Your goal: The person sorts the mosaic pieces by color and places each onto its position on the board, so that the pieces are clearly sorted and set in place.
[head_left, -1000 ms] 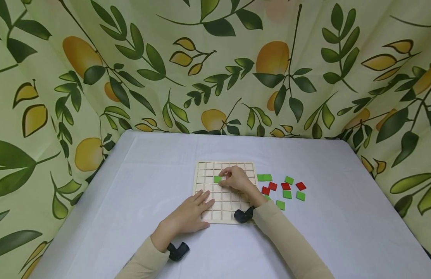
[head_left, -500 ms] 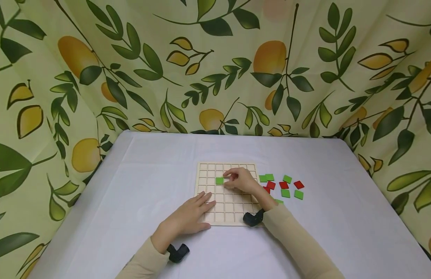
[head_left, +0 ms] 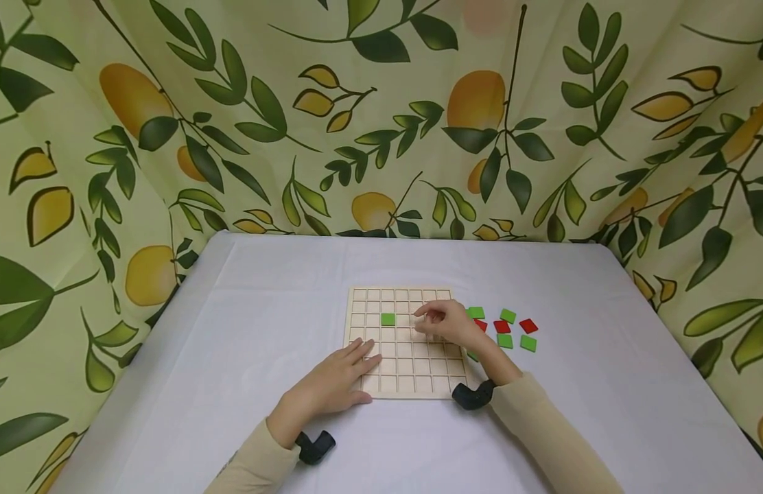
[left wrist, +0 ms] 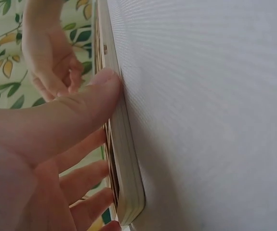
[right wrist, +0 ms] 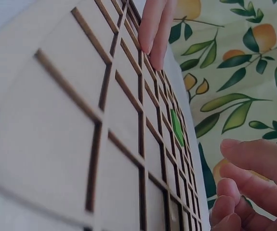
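Note:
A pale wooden grid board [head_left: 388, 366] lies on the white cloth. One green square tile [head_left: 388, 320] sits in a cell of its upper left part, and the right wrist view shows that green tile [right wrist: 177, 128] lying flat in the grid. My left hand [head_left: 337, 377] rests on the board's lower left corner with fingers spread. In the left wrist view the thumb [left wrist: 104, 91] lies along the board's edge. My right hand [head_left: 448, 322] hovers over the board's right half, fingers loosely bent and thumb apart, holding nothing.
Right of the board lie several loose tiles, among them a red tile [head_left: 527, 326], another red tile [head_left: 501, 327], a green tile [head_left: 508, 316] and a green tile [head_left: 527, 344]. My right forearm partly hides others. A leaf-patterned curtain [head_left: 332, 137] surrounds the table.
My right hand has drawn away from the green tile toward the right side of the board, leaving the tile in its cell. The left hand stays put on the board.

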`<state>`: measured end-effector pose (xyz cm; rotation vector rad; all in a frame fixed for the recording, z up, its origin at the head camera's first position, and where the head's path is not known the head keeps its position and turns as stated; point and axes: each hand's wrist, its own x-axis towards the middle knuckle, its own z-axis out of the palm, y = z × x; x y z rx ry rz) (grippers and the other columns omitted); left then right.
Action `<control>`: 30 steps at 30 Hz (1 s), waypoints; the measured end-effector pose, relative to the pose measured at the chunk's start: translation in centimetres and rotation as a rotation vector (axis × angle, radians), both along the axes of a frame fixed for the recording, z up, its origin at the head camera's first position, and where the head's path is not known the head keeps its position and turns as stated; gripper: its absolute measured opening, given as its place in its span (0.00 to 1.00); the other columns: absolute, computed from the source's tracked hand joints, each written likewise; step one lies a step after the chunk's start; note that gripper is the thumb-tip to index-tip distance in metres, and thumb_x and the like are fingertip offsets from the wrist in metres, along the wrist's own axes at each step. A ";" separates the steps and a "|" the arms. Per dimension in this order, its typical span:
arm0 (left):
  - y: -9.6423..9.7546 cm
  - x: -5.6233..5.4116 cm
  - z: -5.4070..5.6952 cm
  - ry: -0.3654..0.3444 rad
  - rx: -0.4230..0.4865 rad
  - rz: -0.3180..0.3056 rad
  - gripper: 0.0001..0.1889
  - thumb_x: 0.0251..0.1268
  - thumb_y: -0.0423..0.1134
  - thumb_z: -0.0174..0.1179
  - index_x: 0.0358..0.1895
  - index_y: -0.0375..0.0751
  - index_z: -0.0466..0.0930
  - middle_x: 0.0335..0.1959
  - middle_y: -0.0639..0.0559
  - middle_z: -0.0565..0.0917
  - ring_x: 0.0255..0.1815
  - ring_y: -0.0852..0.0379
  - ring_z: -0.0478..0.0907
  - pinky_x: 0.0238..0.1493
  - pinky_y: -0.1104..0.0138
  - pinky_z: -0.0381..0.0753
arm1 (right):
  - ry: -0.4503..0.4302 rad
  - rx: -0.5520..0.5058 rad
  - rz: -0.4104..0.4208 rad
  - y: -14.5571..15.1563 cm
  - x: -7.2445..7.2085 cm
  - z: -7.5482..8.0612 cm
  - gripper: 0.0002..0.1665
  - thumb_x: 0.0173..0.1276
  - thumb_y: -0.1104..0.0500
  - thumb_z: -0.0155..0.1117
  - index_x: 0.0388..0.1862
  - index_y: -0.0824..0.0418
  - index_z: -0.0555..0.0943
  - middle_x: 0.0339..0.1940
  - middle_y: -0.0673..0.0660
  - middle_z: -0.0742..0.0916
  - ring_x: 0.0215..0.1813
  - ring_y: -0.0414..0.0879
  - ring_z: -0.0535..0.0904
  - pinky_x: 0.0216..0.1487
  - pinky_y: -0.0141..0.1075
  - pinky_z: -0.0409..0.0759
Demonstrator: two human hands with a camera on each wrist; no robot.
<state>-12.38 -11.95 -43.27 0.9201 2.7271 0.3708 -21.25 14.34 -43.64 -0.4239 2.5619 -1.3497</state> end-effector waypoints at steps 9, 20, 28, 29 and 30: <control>-0.2 -0.1 0.0 0.002 0.021 -0.005 0.35 0.63 0.50 0.61 0.72 0.42 0.64 0.77 0.40 0.59 0.79 0.40 0.54 0.75 0.48 0.63 | -0.003 0.001 -0.033 2.9 0.6 0.4 0.17 0.59 0.61 0.70 0.45 0.68 0.83 0.25 0.53 0.78 0.25 0.40 0.69 0.21 0.27 0.70; -0.3 0.1 0.2 -0.020 0.056 -0.001 0.35 0.63 0.49 0.61 0.71 0.41 0.64 0.77 0.40 0.59 0.79 0.39 0.53 0.75 0.47 0.61 | 0.010 0.042 -0.071 5.7 1.2 0.3 0.17 0.60 0.62 0.70 0.46 0.71 0.82 0.25 0.54 0.80 0.25 0.38 0.70 0.22 0.25 0.70; -0.3 0.1 0.0 -0.014 0.082 -0.018 0.34 0.64 0.49 0.60 0.72 0.42 0.63 0.77 0.39 0.59 0.78 0.38 0.54 0.75 0.46 0.61 | 0.054 0.145 -0.121 7.8 0.1 0.1 0.16 0.59 0.61 0.70 0.45 0.68 0.83 0.24 0.54 0.79 0.27 0.39 0.69 0.24 0.26 0.69; -0.4 0.2 0.0 -0.011 0.088 -0.020 0.35 0.64 0.49 0.60 0.72 0.42 0.63 0.77 0.39 0.59 0.78 0.38 0.54 0.75 0.46 0.61 | 0.056 0.150 -0.123 8.0 -0.1 0.0 0.16 0.59 0.61 0.70 0.46 0.68 0.83 0.24 0.53 0.78 0.26 0.39 0.69 0.23 0.26 0.68; -0.5 0.2 0.0 0.009 0.082 -0.029 0.34 0.64 0.50 0.59 0.72 0.42 0.63 0.76 0.38 0.60 0.78 0.37 0.55 0.74 0.46 0.63 | 0.055 0.151 -0.126 8.3 -0.3 -0.1 0.17 0.59 0.61 0.70 0.46 0.68 0.83 0.24 0.53 0.78 0.26 0.39 0.68 0.23 0.26 0.68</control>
